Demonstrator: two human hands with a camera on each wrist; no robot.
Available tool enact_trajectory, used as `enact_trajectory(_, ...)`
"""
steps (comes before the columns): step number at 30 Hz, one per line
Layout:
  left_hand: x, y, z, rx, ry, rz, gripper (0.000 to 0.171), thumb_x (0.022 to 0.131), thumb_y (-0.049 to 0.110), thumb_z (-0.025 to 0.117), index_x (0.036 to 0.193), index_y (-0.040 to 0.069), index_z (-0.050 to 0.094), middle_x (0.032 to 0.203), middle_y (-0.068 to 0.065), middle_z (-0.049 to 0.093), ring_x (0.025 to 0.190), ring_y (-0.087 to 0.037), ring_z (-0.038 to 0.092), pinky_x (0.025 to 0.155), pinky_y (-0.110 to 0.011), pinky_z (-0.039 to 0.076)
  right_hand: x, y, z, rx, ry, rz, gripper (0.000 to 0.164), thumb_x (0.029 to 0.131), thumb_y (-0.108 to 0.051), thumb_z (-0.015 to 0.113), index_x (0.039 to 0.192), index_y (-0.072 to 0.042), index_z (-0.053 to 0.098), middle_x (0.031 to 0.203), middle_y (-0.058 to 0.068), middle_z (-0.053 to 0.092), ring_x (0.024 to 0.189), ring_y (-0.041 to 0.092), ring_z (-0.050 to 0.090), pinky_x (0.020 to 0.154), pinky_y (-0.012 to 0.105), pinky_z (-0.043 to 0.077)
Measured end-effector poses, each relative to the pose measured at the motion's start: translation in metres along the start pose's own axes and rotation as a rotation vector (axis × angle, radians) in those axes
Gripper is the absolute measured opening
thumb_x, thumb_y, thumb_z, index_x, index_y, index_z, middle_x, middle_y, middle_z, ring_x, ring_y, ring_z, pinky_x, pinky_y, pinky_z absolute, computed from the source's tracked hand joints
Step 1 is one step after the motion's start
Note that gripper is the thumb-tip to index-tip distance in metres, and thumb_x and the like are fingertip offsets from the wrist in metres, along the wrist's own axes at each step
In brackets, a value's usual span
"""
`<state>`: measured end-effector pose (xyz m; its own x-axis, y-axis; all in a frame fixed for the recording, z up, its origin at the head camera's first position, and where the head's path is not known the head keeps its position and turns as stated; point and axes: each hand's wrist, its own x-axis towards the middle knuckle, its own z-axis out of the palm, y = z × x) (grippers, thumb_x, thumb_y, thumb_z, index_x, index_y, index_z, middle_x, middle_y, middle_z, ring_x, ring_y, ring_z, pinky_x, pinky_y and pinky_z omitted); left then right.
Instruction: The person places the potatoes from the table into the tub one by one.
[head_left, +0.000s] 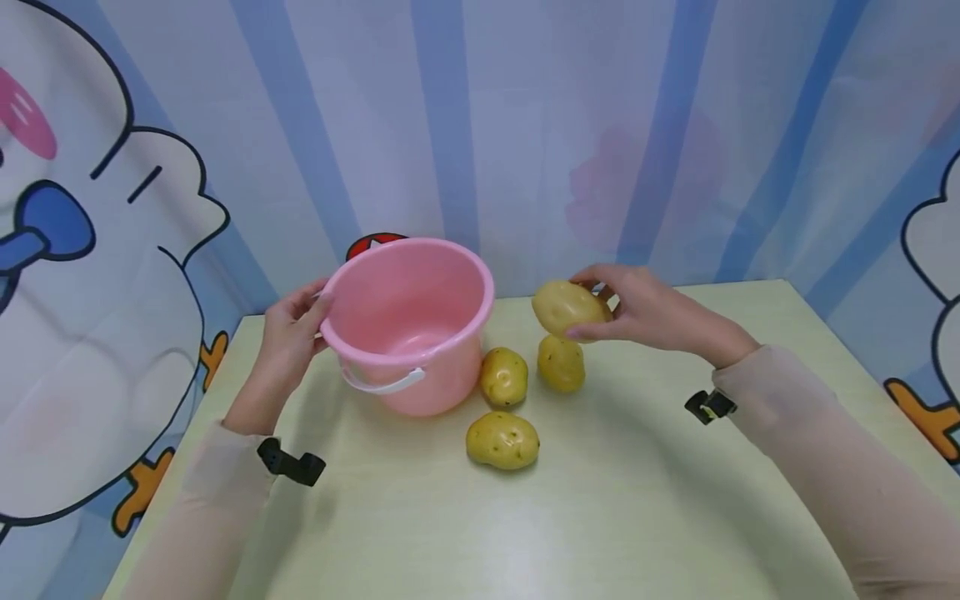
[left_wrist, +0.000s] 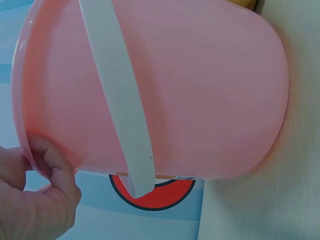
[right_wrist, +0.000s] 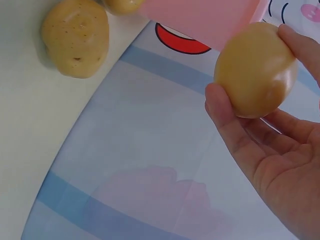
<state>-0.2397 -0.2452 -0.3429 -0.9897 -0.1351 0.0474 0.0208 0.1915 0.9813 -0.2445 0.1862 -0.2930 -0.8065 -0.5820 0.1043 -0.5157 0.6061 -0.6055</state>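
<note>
A pink bucket (head_left: 442, 383) with a white handle (head_left: 386, 385) stands on the table, its mouth tipped toward the head camera. My left hand (head_left: 291, 337) pinches its rim on the left side; the left wrist view shows the thumb and curled fingers (left_wrist: 55, 165) at that rim. In my right hand (head_left: 645, 310) is a yellow potato (head_left: 567, 308), gripped between thumb and fingers and raised above the table, right of the bucket. Below it lies another potato (head_left: 561, 367). One more potato (head_left: 504, 377) sits close beside the bucket, and another (head_left: 502, 440) lies nearer the front.
The pale wooden table (head_left: 600, 517) backs onto a blue striped curtain (head_left: 540, 150) with cartoon figures. Its back edge runs just behind the bucket and potatoes. Black wrist straps (head_left: 291, 463) sit at the cuffs of both light sleeves.
</note>
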Motion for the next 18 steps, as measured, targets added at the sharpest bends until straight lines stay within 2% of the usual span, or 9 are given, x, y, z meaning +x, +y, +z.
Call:
enact_trajectory(8, 0.000, 0.001, 0.000, 0.010, -0.005, -0.003, 0.056, 0.104, 0.037, 0.052, 0.152, 0.010, 0.042, 0.129, -0.012, 0.049, 0.113, -0.025, 0.058, 0.085, -0.027, 0.055, 0.016, -0.012, -0.014, -0.061, 0.079, -0.096, 0.058, 0.084, -0.027, 0.082, 0.129, 0.001, 0.058, 0.114, 0.012, 0.065, 0.093, 0.023, 0.065, 0.069, 0.030, 0.058)
enact_trajectory(12, -0.001, 0.001, 0.000, 0.011, -0.010, -0.002, 0.056, 0.104, 0.035, 0.052, 0.152, 0.010, 0.042, 0.128, -0.011, 0.050, 0.111, -0.023, 0.059, 0.084, -0.025, 0.055, 0.022, -0.020, -0.019, -0.065, 0.082, -0.103, 0.059, 0.084, -0.028, 0.083, 0.130, 0.000, 0.058, 0.114, 0.011, 0.065, 0.094, 0.022, 0.065, 0.070, 0.031, 0.059)
enact_trajectory(18, -0.001, 0.001, -0.002, -0.040, -0.030, 0.016, 0.056, 0.104, 0.032, 0.053, 0.152, 0.008, 0.041, 0.124, -0.011, 0.050, 0.104, -0.017, 0.061, 0.079, -0.021, 0.056, 0.030, -0.031, -0.023, -0.064, 0.070, -0.105, 0.059, 0.085, -0.032, 0.082, 0.131, -0.003, 0.059, 0.116, 0.008, 0.064, 0.096, 0.020, 0.063, 0.074, 0.033, 0.058)
